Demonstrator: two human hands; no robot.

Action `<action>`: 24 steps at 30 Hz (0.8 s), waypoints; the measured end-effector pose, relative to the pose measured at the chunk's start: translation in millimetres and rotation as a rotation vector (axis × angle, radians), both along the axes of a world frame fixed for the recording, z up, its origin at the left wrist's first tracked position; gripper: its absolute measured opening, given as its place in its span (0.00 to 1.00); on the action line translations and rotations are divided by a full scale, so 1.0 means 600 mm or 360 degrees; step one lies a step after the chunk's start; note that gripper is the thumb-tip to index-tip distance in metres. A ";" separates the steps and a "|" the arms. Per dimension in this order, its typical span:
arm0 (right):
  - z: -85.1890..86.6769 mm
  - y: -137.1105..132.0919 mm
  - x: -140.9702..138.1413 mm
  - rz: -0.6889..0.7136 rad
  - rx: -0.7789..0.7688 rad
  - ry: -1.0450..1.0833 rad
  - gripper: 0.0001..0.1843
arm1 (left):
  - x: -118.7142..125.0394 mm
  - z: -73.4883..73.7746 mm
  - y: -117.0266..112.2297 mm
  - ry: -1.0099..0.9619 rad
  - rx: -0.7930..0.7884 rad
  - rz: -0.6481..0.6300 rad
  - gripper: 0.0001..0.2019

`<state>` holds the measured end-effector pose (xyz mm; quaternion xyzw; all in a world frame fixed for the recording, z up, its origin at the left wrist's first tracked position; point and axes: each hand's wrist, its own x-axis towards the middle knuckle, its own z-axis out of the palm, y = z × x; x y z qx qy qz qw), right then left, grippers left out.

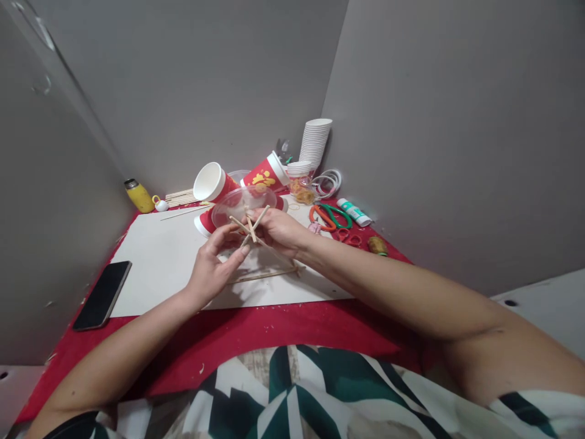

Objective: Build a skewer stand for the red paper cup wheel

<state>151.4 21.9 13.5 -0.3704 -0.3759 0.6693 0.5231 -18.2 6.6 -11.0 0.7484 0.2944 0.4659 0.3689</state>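
Observation:
In front of me, both hands grip a frame of thin wooden sticks point(251, 229), whose upper ends cross in a bundle between my fingers. My left hand point(212, 262) has its thumb and fingers closed around the joint from the left. From the other side, my right hand point(281, 231) pinches the sticks close to the same crossing, its fingertips partly hidden. One lower stick point(265, 277) of the frame runs just above or on the white board point(150, 250). Behind the hands are red-and-white paper cups point(265, 175) and a clear plastic bowl or lid point(226, 204).
At the right lie orange-handled scissors point(320, 219), red scissors point(350, 237), a glue tube point(354, 212) and a small jar point(378, 246). Stacked white cups point(315, 143) lean by the wall. A phone point(103, 297), yellow bottle point(139, 196) and loose sticks point(180, 197) are at left.

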 end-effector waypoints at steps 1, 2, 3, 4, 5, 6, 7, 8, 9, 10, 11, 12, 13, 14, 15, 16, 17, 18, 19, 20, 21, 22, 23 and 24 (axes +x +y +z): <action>-0.002 0.000 0.000 0.0010 0.0010 0.0001 0.12 | 0.006 0.000 0.004 -0.0048 -0.0038 -0.0028 0.18; -0.004 0.001 0.000 0.0022 0.0022 0.0000 0.13 | 0.012 -0.001 0.008 -0.0099 -0.0076 -0.0053 0.18; -0.005 0.002 0.000 0.0034 0.0036 -0.0001 0.13 | 0.017 -0.001 0.011 -0.0146 -0.0105 -0.0075 0.18; -0.007 0.003 0.000 0.0045 0.0049 0.0000 0.13 | 0.021 -0.002 0.013 -0.0189 -0.0125 -0.0091 0.17; -0.008 0.004 0.001 0.0051 0.0059 0.0005 0.13 | 0.024 -0.003 0.015 -0.0226 -0.0138 -0.0102 0.17; -0.009 0.005 0.001 0.0053 0.0063 0.0008 0.13 | 0.027 -0.003 0.016 -0.0259 -0.0148 -0.0111 0.17; -0.009 0.005 0.001 0.0052 0.0063 0.0007 0.12 | 0.029 -0.003 0.017 -0.0289 -0.0156 -0.0121 0.16; -0.009 0.006 0.002 0.0050 0.0062 0.0002 0.12 | 0.031 -0.003 0.017 -0.0320 -0.0165 -0.0132 0.16; -0.008 0.007 0.002 0.0051 0.0060 -0.0009 0.11 | 0.033 -0.002 0.017 -0.0346 -0.0173 -0.0145 0.16; -0.007 0.008 0.001 0.0053 0.0062 -0.0024 0.11 | 0.034 -0.001 0.016 -0.0367 -0.0179 -0.0154 0.16; -0.007 0.008 0.001 0.0055 0.0070 -0.0036 0.11 | 0.035 0.001 0.015 -0.0381 -0.0184 -0.0159 0.16; -0.006 0.009 0.001 0.0060 0.0080 -0.0039 0.12 | 0.036 0.002 0.015 -0.0386 -0.0191 -0.0163 0.16; -0.006 0.009 0.000 0.0066 0.0089 -0.0036 0.12 | 0.036 0.004 0.014 -0.0383 -0.0204 -0.0169 0.16; -0.006 0.010 0.000 0.0076 0.0094 -0.0028 0.13 | 0.036 0.006 0.013 -0.0377 -0.0221 -0.0176 0.16; -0.006 0.010 0.000 0.0089 0.0095 -0.0020 0.14 | 0.036 0.008 0.012 -0.0370 -0.0239 -0.0184 0.16; -0.006 0.010 0.000 0.0103 0.0092 -0.0015 0.14 | 0.036 0.010 0.011 -0.0364 -0.0253 -0.0190 0.16; -0.007 0.010 0.001 0.0114 0.0086 -0.0016 0.14 | 0.036 0.011 0.011 -0.0359 -0.0261 -0.0193 0.16; -0.007 0.010 0.002 0.0118 0.0081 -0.0016 0.14 | 0.036 0.012 0.010 -0.0351 -0.0266 -0.0190 0.17; -0.007 0.010 0.002 0.0118 0.0077 -0.0012 0.14 | 0.035 0.013 0.010 -0.0339 -0.0271 -0.0182 0.17; -0.007 0.010 0.003 0.0117 0.0078 -0.0001 0.14 | 0.034 0.014 0.010 -0.0324 -0.0279 -0.0168 0.17; -0.007 0.010 0.003 0.0119 0.0081 0.0014 0.13 | 0.033 0.015 0.011 -0.0308 -0.0289 -0.0154 0.17; -0.007 0.011 0.003 0.0123 0.0084 0.0030 0.13 | 0.032 0.015 0.012 -0.0293 -0.0301 -0.0147 0.18; -0.006 0.011 0.003 0.0127 0.0089 0.0046 0.13 | 0.031 0.016 0.013 -0.0282 -0.0315 -0.0148 0.19; -0.005 0.012 0.003 0.0134 0.0091 0.0055 0.12 | 0.030 0.016 0.015 -0.0275 -0.0327 -0.0151 0.19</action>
